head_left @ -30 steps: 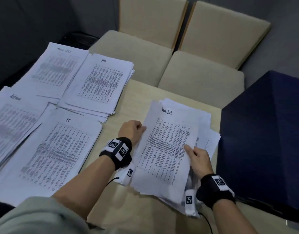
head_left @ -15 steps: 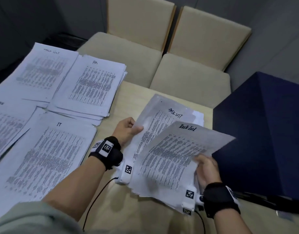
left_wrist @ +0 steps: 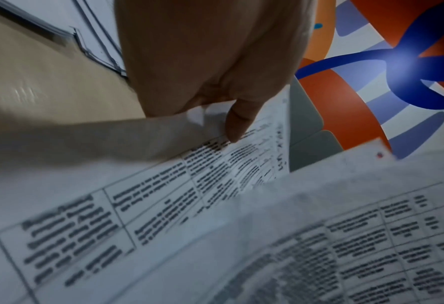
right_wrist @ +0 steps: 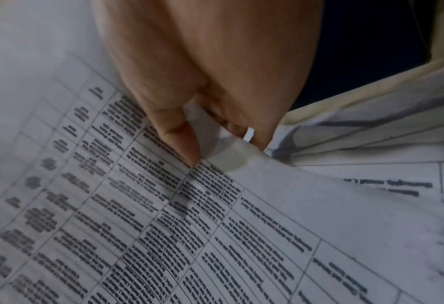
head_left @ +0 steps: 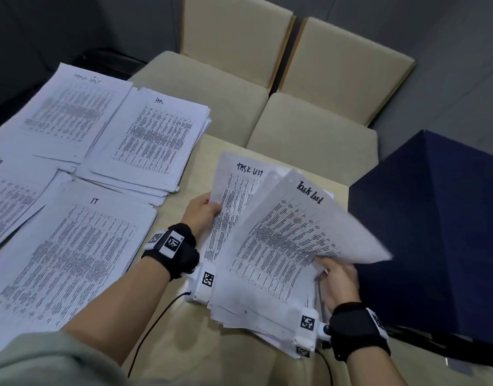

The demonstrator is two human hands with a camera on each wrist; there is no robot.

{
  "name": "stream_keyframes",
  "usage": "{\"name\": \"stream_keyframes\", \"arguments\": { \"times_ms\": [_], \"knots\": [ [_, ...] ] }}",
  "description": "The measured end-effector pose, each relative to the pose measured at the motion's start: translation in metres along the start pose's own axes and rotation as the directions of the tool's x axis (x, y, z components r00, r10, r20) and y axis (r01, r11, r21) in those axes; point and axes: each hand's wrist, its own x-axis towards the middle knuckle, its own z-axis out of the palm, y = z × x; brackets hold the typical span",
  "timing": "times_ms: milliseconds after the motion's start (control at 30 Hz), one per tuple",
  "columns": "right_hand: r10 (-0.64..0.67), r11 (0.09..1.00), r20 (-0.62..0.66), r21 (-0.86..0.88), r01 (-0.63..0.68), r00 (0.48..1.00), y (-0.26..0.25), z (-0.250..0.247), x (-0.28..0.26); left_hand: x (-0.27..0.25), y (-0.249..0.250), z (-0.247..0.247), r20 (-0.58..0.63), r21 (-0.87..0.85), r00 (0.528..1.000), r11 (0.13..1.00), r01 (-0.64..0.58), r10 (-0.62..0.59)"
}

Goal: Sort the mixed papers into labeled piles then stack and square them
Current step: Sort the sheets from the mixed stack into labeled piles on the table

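Observation:
A loose stack of mixed papers [head_left: 239, 302] lies on the wooden table in front of me. My right hand [head_left: 335, 277] pinches the right edge of its top sheet [head_left: 295, 235], headed "Task List", and holds it lifted and tilted; the right wrist view shows thumb [right_wrist: 179, 133] on top, fingers beneath. My left hand [head_left: 202, 211] grips the left edge of the sheet below [head_left: 234, 196], headed "TASK LIST", thumb [left_wrist: 237, 121] on the print. Labeled piles lie to the left: "IT" [head_left: 72, 246], "HA" [head_left: 150, 140], "TASK LIST" [head_left: 64, 110] and a partly cropped pile [head_left: 8, 196].
A dark blue box [head_left: 434, 232] stands close on the right, beside my right hand. Two beige cushioned chairs [head_left: 309, 135] sit past the table's far edge. Bare table [head_left: 184, 330] shows between the IT pile and the mixed stack.
My right hand has lifted the top "Task List" sheet off the stack and swung it rightward, uncovering another "TASK LIST" sheet that my left hand now grips at its left edge.

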Motion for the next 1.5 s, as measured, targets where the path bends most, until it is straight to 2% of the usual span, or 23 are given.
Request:
{"name": "stream_keyframes", "arguments": {
  "times_ms": [133,267,333,400,467,500,567,633,700,867,967,1067,1133,1200,1267,1333,1400,1467,1500],
  "knots": [
    [0.004,0.996,0.161,-0.088,0.010,0.987,0.005,0.002,0.000,-0.003,0.001,0.006,0.019,0.026,1.000,1.000,0.016,-0.016],
    [-0.027,0.999,0.208,-0.030,0.034,0.978,0.009,-0.001,0.004,-0.004,-0.002,0.011,0.161,-0.106,0.977,0.982,0.156,-0.137],
    [-0.083,0.996,0.188,-0.007,0.086,0.979,0.008,-0.004,-0.002,-0.007,0.000,0.016,0.257,-0.216,0.950,0.947,0.236,-0.178],
    [-0.085,0.996,0.101,-0.003,0.086,0.991,0.008,-0.008,-0.004,-0.006,-0.001,0.020,0.325,-0.298,0.925,0.908,0.295,-0.194],
    [-0.044,0.999,0.003,0.026,0.044,0.999,0.012,-0.013,-0.002,-0.004,-0.004,0.025,0.310,-0.277,0.932,0.920,0.276,-0.186],
    [-0.031,0.999,-0.025,0.045,0.032,0.999,0.013,-0.015,-0.002,-0.001,-0.007,0.028,0.246,-0.203,0.954,0.953,0.225,-0.172],
    [-0.055,0.995,-0.048,0.080,0.059,0.997,0.017,-0.020,-0.001,0.009,-0.016,0.032,0.067,0.101,0.993,0.991,0.090,-0.097],
    [-0.117,0.986,-0.015,0.120,0.118,0.993,0.019,-0.025,-0.003,0.017,-0.028,0.033,-0.003,0.453,1.000,0.891,-0.019,0.023],
    [-0.146,0.974,0.045,0.182,0.136,0.988,0.019,-0.028,-0.006,0.020,-0.036,0.034,0.005,0.649,0.998,0.759,-0.056,0.070],
    [-0.052,0.986,0.024,0.159,0.048,0.998,0.026,-0.036,-0.003,0.021,-0.045,0.044,0.027,0.848,0.999,0.528,-0.038,0.030],
    [-0.055,0.987,0.018,0.153,0.051,0.998,0.023,-0.033,-0.003,0.020,-0.041,0.047,0.034,0.852,0.999,0.522,-0.039,0.019],
    [-0.035,0.987,-0.010,0.157,0.036,0.999,0.022,-0.029,-0.002,0.016,-0.036,0.048,0.050,0.871,0.996,0.485,-0.081,0.076],
    [-0.025,0.990,-0.041,0.135,0.031,0.999,0.022,-0.027,-0.001,0.017,-0.034,0.047,0.032,0.852,0.997,0.519,-0.066,0.073],
    [-0.006,0.996,-0.062,0.091,0.012,0.998,0.023,-0.025,-0.001,0.016,-0.030,0.047,0.081,0.833,0.996,0.548,-0.083,0.028],
    [-0.001,0.999,-0.080,0.033,0.003,0.997,0.026,-0.024,0.003,0.014,-0.027,0.045,0.183,0.796,0.983,0.583,-0.162,0.024],
    [-0.013,1.000,-0.101,-0.016,0.012,0.995,0.028,-0.025,0.006,0.009,-0.025,0.039,0.253,0.726,0.960,0.634,-0.269,0.117],
    [-0.041,0.999,-0.092,-0.023,0.039,0.995,0.028,-0.027,0.009,0.006,-0.024,0.030,0.328,0.603,0.927,0.715,-0.353,0.182],
    [-0.071,0.997,-0.054,0.005,0.071,0.996,0.027,-0.029,0.012,0.002,-0.020,0.020,0.391,0.464,0.909,0.821,-0.332,0.146],
    [-0.085,0.996,-0.027,0.035,0.086,0.996,0.025,-0.027,0.011,0.000,-0.017,0.017,0.403,0.435,0.905,0.842,-0.320,0.135]
  ]
}}
